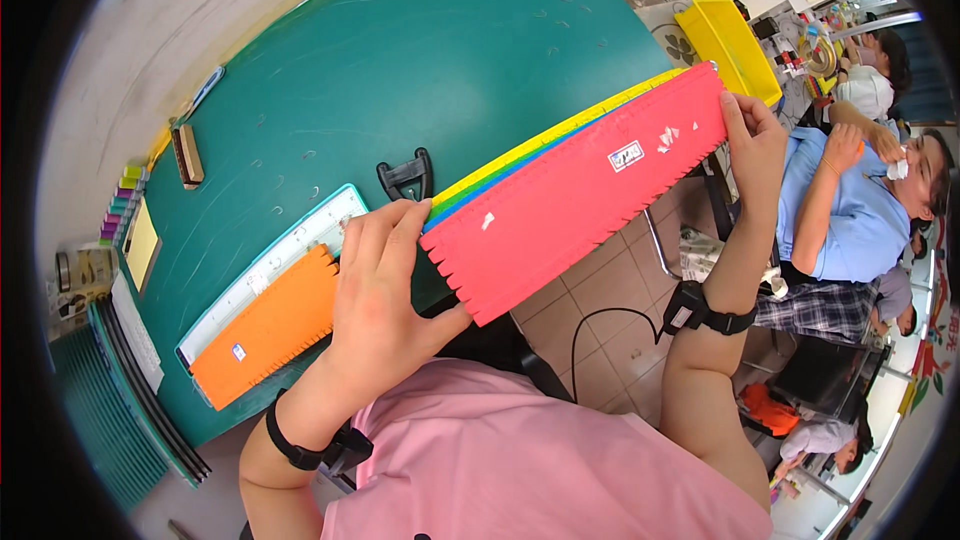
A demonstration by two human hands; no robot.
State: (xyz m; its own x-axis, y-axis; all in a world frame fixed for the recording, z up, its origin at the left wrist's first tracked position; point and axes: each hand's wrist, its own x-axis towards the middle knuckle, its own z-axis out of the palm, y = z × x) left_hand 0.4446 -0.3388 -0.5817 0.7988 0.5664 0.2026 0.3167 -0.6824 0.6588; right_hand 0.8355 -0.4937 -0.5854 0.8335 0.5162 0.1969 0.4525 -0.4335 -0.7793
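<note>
A stack of long foam sheets, topped by a red sheet (575, 190) with a zigzag-cut lower edge, is being held up between the two hands above the near edge of the teal table (420, 50). Yellow, green and blue sheet edges (560, 135) are showing just behind the red one, fanned slightly along the upper side. The near end of the stack is being gripped by the left hand (385, 285), fingers laid over the upper edge and thumb pressed beneath the red sheet's corner. The far end is being pinched by the right hand (755, 140), fingers closed around the short edge. Both wrists are being worn with black bands.

An orange foam sheet (270, 325) with the same toothed edge is lying flat on the table, just beside a white ruler-like strip (275, 260) bordered in turquoise. A black handled tool (406, 177) is resting on the table behind the left hand.

The step in hand appears to be the squaring-up of the stacked sheets. The next move would seem to call for the edges being kept level while the fanned layers are slid flush, with an even grip at both ends so the soft foam is not bent.
</note>
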